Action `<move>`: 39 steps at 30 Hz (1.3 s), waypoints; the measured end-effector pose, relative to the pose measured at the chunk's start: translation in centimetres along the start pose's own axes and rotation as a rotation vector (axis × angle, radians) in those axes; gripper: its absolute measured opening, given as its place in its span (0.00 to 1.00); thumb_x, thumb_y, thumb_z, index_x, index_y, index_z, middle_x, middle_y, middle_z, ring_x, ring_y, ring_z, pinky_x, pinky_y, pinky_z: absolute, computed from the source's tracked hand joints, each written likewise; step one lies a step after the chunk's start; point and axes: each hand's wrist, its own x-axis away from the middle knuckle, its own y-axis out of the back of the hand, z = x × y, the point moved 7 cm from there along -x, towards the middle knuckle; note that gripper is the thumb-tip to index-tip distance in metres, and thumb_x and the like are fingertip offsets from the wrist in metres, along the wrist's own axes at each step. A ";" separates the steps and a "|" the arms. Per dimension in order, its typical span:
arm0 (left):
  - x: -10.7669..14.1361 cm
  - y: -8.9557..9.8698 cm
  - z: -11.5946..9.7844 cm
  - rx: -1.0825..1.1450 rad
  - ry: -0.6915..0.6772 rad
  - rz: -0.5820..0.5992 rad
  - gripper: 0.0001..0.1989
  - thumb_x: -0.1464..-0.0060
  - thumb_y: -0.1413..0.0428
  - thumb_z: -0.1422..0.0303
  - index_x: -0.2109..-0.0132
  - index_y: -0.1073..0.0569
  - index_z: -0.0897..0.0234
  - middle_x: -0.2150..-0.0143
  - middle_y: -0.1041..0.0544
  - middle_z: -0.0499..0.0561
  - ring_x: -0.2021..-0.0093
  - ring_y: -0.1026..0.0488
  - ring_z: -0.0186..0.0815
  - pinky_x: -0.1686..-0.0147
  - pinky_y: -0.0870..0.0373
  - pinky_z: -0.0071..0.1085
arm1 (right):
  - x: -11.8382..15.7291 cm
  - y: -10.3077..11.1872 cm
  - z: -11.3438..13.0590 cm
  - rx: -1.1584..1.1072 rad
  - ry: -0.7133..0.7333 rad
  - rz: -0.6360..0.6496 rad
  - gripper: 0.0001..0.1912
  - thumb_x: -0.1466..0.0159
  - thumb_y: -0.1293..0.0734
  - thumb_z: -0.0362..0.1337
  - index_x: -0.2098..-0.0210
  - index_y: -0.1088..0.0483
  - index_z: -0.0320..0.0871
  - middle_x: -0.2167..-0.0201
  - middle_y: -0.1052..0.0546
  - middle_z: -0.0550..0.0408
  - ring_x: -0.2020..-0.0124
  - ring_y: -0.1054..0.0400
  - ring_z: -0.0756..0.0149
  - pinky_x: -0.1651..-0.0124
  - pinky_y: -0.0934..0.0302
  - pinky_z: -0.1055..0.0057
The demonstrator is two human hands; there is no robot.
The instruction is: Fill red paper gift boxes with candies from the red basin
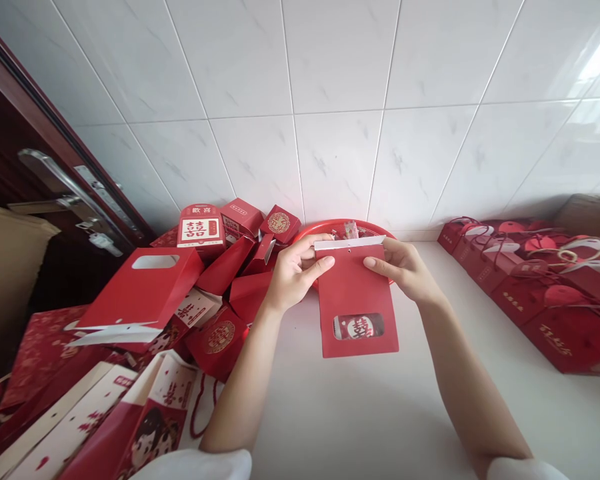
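Between both hands hangs a red paper gift bag (357,287) with a window near its bottom edge, through which a red item with a white emblem shows. My left hand (297,270) pinches its upper left corner, thumb on the front. At the upper right corner my right hand (403,267) does the same. The bag's top edge shows a white inner strip and a small hole; the fingers behind are partly hidden. Behind the bag stands a red plastic basket (350,223), mostly covered, with small wrapped pieces (351,230) inside.
A heap of red boxes and bags lies left, among them a windowed red bag (140,283) and a printed box (200,233). Rows of corded red gift boxes (530,293) stand right on the white table (330,413). A tiled wall and a door handle (70,193) are behind.
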 end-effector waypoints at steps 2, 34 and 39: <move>0.0 0.1 0.0 -0.020 -0.012 -0.014 0.15 0.45 0.36 0.64 0.51 0.22 0.62 0.72 0.20 0.47 0.75 0.25 0.31 0.75 0.27 0.26 | 0.0 0.1 0.1 0.001 0.010 -0.005 0.22 0.38 0.27 0.49 0.48 0.27 0.47 0.59 0.18 0.50 0.65 0.22 0.59 0.68 0.25 0.66; -0.1 -0.5 0.3 -0.028 0.008 0.018 0.11 0.49 0.36 0.64 0.58 0.20 0.61 0.56 0.16 0.53 0.64 0.19 0.38 0.66 0.20 0.34 | 0.0 1.0 0.4 0.138 0.062 -0.201 0.18 0.39 0.27 0.53 0.61 0.24 0.46 0.62 0.18 0.50 0.64 0.23 0.57 0.65 0.28 0.63; -0.2 -0.4 0.2 -0.004 0.026 -0.030 0.14 0.45 0.37 0.59 0.55 0.20 0.61 0.62 0.17 0.52 0.65 0.20 0.37 0.66 0.22 0.32 | 0.2 1.1 0.7 0.157 0.089 -0.220 0.18 0.38 0.28 0.54 0.60 0.24 0.46 0.64 0.19 0.51 0.66 0.24 0.58 0.67 0.28 0.63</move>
